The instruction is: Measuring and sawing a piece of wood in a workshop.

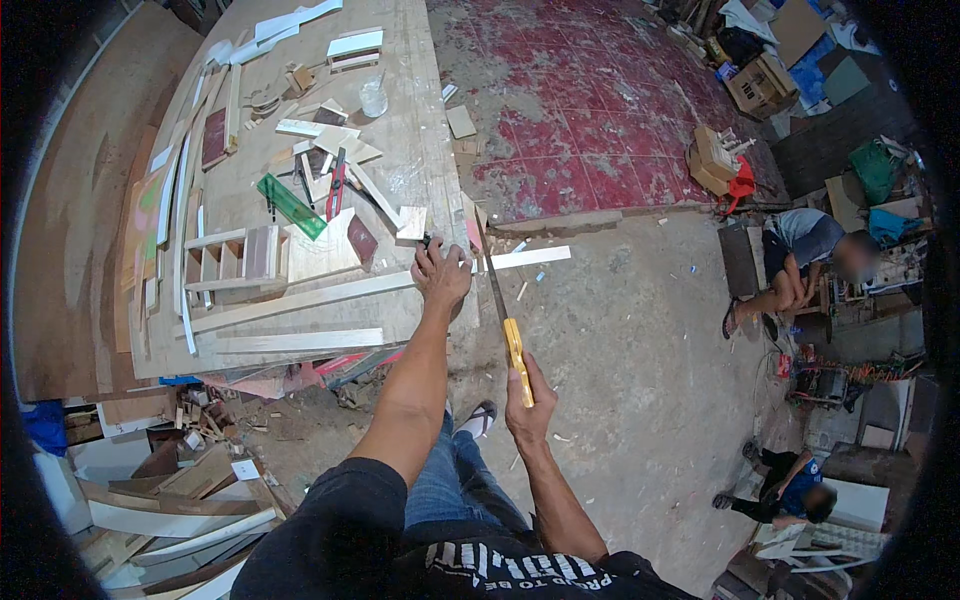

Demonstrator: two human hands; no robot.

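A long pale wooden strip (pixel 340 293) lies along the near part of the worktable (pixel 405 325), and its end sticks out past the right edge. My left hand (pixel 442 278) grips the strip at that edge, fingers curled over it; something small and dark shows at the fingertips. In my right hand (pixel 532 405) is a handsaw (pixel 515 350), held by its yellow handle. Its narrow blade points away from me and crosses the strip just right of my left hand. Whether the teeth touch the wood I cannot tell.
On the table are a green plastic piece (pixel 291 206), a red level (pixel 336 186), a small compartmented wooden frame (pixel 232 260), a clear cup (pixel 374 97) and offcuts. Scrap wood (pixel 190 500) piles up at lower left. Two people sit at right, one in a grey shirt (pixel 800 232).
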